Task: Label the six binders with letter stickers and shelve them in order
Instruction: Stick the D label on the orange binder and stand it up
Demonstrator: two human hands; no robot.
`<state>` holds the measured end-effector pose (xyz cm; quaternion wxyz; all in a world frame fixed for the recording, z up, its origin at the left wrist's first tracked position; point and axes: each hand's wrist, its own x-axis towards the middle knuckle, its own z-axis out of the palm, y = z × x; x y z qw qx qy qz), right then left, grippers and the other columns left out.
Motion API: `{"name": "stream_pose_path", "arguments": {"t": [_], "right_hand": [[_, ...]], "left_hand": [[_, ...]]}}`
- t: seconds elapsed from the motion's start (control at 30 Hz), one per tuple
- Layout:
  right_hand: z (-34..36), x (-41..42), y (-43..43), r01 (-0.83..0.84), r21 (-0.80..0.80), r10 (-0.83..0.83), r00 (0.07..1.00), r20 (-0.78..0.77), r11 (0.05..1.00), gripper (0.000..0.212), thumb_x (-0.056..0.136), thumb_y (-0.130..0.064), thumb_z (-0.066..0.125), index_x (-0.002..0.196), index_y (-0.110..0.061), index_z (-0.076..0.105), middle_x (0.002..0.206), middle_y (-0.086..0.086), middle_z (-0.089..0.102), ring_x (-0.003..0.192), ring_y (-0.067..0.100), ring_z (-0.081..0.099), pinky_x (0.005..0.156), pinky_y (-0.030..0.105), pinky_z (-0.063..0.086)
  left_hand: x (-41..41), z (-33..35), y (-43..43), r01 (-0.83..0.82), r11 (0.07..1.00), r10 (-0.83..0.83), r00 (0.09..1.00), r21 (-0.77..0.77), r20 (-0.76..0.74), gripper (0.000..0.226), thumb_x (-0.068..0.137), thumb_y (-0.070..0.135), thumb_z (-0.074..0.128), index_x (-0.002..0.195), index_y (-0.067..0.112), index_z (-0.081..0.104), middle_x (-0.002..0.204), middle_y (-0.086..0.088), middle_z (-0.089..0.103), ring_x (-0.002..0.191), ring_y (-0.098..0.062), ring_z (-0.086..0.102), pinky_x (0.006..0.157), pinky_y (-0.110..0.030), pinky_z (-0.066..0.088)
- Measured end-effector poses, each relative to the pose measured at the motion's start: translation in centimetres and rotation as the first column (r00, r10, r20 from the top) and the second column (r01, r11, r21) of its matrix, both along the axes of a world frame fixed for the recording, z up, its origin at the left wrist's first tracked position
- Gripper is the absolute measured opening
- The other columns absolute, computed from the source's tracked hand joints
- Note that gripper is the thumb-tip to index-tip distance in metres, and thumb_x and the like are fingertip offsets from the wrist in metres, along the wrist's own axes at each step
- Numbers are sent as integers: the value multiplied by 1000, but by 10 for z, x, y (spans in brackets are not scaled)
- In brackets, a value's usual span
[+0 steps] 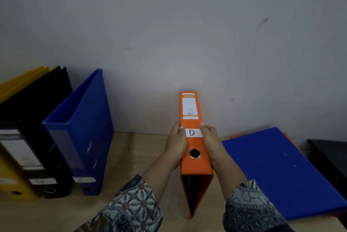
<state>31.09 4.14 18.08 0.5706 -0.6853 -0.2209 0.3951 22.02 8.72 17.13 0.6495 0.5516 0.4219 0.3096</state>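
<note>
Head view, glossy orange binder [194, 164], both hands gripping

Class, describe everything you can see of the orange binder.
The orange binder is a glossy lever-arch file, held spine-up and tilted, its lower corner near the wooden tabletop. The spine carries a printed maker's label, a white sticker marked D and a metal-ringed finger hole. The left hand and right hand grip its sides, thumbs on the sticker.

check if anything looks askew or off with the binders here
The tall blue plastic binder standing third on the left leans left against the black binder and gapes open at the top. The orange binder with the D sticker, held in both hands, looks fine. Another blue binder lies flat on the right, unshelved.
</note>
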Motion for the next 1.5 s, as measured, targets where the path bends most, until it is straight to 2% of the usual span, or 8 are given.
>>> {"name": "stream_pose_path", "arguments": {"t": [0.23, 0.47, 0.67, 0.77, 1.03, 1.27, 1.37, 1.5], "right_hand": [[4, -26, -8, -74, 43, 70, 993, 95, 996, 44, 96, -41, 46, 132, -15, 43, 105, 2, 63, 84, 13, 64, 58, 24, 49], [8, -71, -10, -214, 134, 178, 956, 234, 968, 26, 93, -40, 51, 117, -29, 53, 107, -5, 66, 90, 9, 66, 66, 21, 54], [-12, -111, -8, -217, 128, 154, 910, 384, 968, 62, 74, -67, 55, 129, -39, 44, 121, 1, 57, 108, 20, 60, 90, 44, 53], [-16, -125, -3, -213, 129, 139, 892, 430, 969, 60, 83, -56, 56, 136, -32, 39, 125, 2, 54, 109, 21, 59, 90, 46, 53], [-22, -149, 2, -191, 182, 107, 914, 391, 965, 41, 97, -41, 38, 137, -32, 37, 130, 4, 49, 116, 21, 54, 95, 45, 50], [-23, -174, -4, -211, 272, 115, 936, 332, 939, 36, 98, -36, 36, 134, -38, 35, 133, -3, 46, 113, 14, 56, 77, 22, 53], [-21, -183, -13, -234, 362, 141, 954, 265, 902, 40, 96, -28, 41, 135, -31, 38, 125, -7, 54, 105, 8, 62, 72, 22, 57], [-19, -188, -14, -255, 381, 171, 955, 243, 889, 37, 92, -16, 52, 125, -28, 41, 113, -7, 58, 94, 3, 64, 65, 20, 55]], "left_hand": [[-36, 9, -7, 28, 981, -23, 999, 194, -27, 35, 102, 38, 31, 136, 33, 39, 124, 2, 60, 101, -16, 64, 86, -35, 55], [-86, 15, -4, 73, 926, -22, 990, 370, -141, 47, 96, 44, 44, 140, 35, 32, 134, 9, 52, 114, -16, 58, 90, -33, 50], [-117, -4, -10, -8, 936, 46, 994, 352, -100, 43, 97, 44, 39, 138, 38, 28, 133, 6, 52, 113, -16, 59, 96, -42, 51], [-132, -9, -9, -55, 939, 80, 995, 339, -58, 40, 93, 50, 38, 132, 42, 30, 133, 6, 54, 112, -16, 60, 96, -44, 51], [-163, -2, -3, -19, 900, 31, 999, 436, -20, 50, 92, 36, 53, 138, 30, 35, 120, 18, 51, 91, 4, 57, 65, -2, 47], [-190, -11, -4, -57, 898, 64, 998, 436, -1, 42, 87, 57, 46, 126, 49, 31, 123, 27, 48, 104, -1, 58, 73, -10, 48], [-204, -14, -5, -48, 844, 76, 997, 534, -30, 60, 72, 75, 44, 126, 60, 23, 121, 41, 41, 104, 8, 55, 76, -8, 46], [-221, -29, 1, 28, 789, 12, 998, 614, -62, 89, 63, 61, 73, 134, 54, 19, 123, 36, 42, 111, 15, 50, 75, 0, 43]]}}
